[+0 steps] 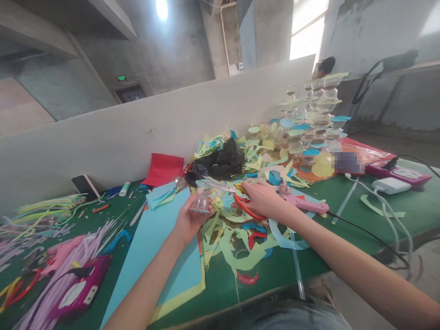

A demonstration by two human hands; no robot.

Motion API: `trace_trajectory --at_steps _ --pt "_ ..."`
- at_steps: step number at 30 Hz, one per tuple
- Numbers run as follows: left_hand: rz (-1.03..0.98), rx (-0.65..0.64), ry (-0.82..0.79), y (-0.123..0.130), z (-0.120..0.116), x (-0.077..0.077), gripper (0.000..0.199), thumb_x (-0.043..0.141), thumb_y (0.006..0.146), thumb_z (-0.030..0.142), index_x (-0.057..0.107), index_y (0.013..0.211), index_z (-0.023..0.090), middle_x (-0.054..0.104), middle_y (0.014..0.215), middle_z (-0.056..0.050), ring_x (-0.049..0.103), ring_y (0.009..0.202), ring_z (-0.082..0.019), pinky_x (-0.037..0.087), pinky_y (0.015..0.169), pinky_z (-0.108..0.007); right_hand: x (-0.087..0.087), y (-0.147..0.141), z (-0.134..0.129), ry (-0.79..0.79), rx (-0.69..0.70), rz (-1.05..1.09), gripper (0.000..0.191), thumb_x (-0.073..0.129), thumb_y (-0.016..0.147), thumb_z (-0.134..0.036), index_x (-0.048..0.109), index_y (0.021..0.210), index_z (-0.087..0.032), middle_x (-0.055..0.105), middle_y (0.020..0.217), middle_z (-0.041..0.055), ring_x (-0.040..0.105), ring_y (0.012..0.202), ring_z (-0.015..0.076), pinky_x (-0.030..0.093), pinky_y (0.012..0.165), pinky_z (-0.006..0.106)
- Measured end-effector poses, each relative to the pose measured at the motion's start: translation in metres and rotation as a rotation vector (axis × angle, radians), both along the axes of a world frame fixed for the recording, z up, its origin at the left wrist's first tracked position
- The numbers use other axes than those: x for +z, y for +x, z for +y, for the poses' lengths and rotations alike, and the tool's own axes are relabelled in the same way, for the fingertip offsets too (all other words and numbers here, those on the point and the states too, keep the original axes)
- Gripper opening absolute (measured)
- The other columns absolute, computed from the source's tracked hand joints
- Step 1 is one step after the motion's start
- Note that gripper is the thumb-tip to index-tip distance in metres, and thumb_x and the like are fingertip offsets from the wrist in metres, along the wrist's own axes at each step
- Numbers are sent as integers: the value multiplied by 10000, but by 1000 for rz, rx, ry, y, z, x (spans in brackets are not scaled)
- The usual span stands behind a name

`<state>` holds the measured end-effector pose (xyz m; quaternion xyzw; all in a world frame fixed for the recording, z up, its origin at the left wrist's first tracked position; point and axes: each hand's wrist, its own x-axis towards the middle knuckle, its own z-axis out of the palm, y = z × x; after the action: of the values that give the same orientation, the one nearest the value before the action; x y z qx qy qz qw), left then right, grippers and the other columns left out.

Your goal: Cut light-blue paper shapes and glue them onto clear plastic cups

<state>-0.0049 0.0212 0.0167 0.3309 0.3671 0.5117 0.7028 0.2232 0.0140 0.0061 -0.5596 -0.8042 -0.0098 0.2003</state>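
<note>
My left hand point(188, 221) is closed around a see-through plastic hourglass shape point(202, 202), like two small cups joined at a narrow waist, with a blue disc at its lower end. In my right hand point(259, 198) are scissors point(243, 207) with red and yellow handles. Their blades point(220, 185) point left, close to the top of the hourglass shape; whether they touch it I cannot tell. Cut paper scraps point(237, 252) in green, yellow and blue lie under and around both hands. Blue paper sheets point(168, 261) are below my left forearm.
Stacked see-through hourglass shapes point(321, 110) stand at the back right. A pink glue gun point(305, 205) with a black cable lies by my right wrist. Purple boxes point(82, 286) point(400, 174), cables, a phone point(85, 188), pipe cleaners point(44, 206) and a black plastic bag point(223, 160) are on the green table.
</note>
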Motion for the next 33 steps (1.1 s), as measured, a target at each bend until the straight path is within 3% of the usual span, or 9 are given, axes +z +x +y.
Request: trace_trajectory --at_steps 11,17,28,33 --pt "31 -59 -6 -8 8 -12 280 507 891 295 666 926 67 659 712 -90 633 595 -163 565 585 -288 2 1 0 -29 -10 -13 529 389 857 -718 505 849 -202 654 772 93 604 749 265 344 626 293" --pt "7 -113 -23 -8 8 -11 293 490 897 291 669 930 61 662 727 -93 630 589 -160 554 579 -280 7 -1 -5 -144 53 31 548 314 888 -717 512 903 -206 652 732 75 599 664 238 302 550 272" --pt "106 -83 50 -11 10 -18 236 562 864 296 683 908 99 685 735 -74 651 616 -162 550 617 -284 4 1 1 -41 -18 -12 547 389 848 -735 543 787 -213 609 655 68 578 709 256 282 564 276" --pt "139 -26 73 -5 8 -20 203 595 849 297 677 916 124 689 729 -50 649 619 -156 542 611 -275 8 1 -3 -72 -75 69 523 367 860 -725 484 775 -223 603 672 67 575 708 254 287 558 273"
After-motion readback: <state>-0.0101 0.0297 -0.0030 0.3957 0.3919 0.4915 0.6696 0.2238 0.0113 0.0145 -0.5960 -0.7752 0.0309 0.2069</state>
